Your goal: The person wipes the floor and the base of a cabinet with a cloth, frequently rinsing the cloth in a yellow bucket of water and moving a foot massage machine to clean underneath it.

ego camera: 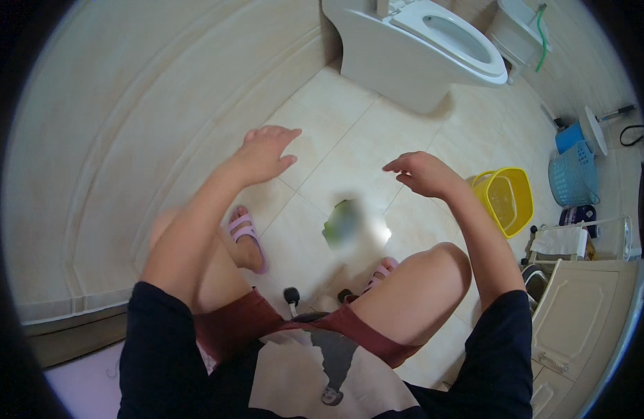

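My left hand (pixel 268 155) hangs in the air over the tiled floor (pixel 332 157), thumb apart from the fingers, with nothing in it. To the right, my right hand (pixel 422 174) is also raised and holds nothing; its fingers are loosely bent, with a small gap to the thumb. A yellow plastic bucket (pixel 523 209) stands just to the right of that hand, its handle resting by the rim. Between my knees, lower than both hands, a blurred patch (pixel 353 225) of green, grey and white shows against the floor; what it is cannot be made out.
A white toilet (pixel 400 57) with its lid up stands ahead. Along the right wall are a blue plastic basket (pixel 573 178), a wheeled rack (pixel 557 241) and a cream cabinet (pixel 578 309). The tiled wall (pixel 117 157) closes off the left. My feet wear pink sandals (pixel 243 230).
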`<state>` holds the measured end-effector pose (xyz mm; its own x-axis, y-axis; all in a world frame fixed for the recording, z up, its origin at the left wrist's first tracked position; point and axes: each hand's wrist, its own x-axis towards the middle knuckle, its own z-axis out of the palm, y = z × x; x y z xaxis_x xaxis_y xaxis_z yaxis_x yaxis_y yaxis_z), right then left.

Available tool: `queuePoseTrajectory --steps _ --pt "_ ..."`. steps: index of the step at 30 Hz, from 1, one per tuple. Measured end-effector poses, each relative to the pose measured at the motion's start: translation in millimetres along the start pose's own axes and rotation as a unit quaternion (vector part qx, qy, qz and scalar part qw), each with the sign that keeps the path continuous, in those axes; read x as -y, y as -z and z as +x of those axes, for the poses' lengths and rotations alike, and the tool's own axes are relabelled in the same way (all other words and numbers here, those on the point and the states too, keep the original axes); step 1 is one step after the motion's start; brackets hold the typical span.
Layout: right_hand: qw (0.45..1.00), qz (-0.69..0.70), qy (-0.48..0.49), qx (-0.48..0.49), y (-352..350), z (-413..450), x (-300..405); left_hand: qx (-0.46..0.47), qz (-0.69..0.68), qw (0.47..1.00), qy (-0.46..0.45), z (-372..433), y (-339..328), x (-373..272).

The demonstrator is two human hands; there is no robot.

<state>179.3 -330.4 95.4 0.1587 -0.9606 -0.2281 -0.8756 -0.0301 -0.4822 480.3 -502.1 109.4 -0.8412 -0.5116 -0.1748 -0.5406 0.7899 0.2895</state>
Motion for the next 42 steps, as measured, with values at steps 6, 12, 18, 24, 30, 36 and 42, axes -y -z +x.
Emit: queuePoseTrajectory --steps 6,12,18,24,30,36,42 --pt "0.977 -0.083 -0.038 0.191 -48 71 48 0.039 -0.018 0.999 -0.011 -20 26 39" --pt "0.95 -0.129 -0.085 0.273 -139 81 35 0.092 -0.044 0.995 0.003 -12 33 52" --pt "0.949 -0.169 0.01 0.266 -242 60 1 0.06 -0.004 0.998 -0.007 -18 51 65" --pt "0.978 -0.112 0.083 0.158 -306 39 -29 0.029 0.019 0.998 0.052 -50 60 52" --pt "0.972 -0.14 0.145 0.124 -309 41 -35 0.085 -0.028 0.983 0.159 -97 60 6" --pt "0.986 -0.085 0.126 0.064 -322 74 -35 0.072 -0.002 0.979 0.19 -154 67 -31" --pt "0.996 0.038 0.078 0.0 -307 59 6 0.056 0.003 0.984 0.171 -167 49 -24"
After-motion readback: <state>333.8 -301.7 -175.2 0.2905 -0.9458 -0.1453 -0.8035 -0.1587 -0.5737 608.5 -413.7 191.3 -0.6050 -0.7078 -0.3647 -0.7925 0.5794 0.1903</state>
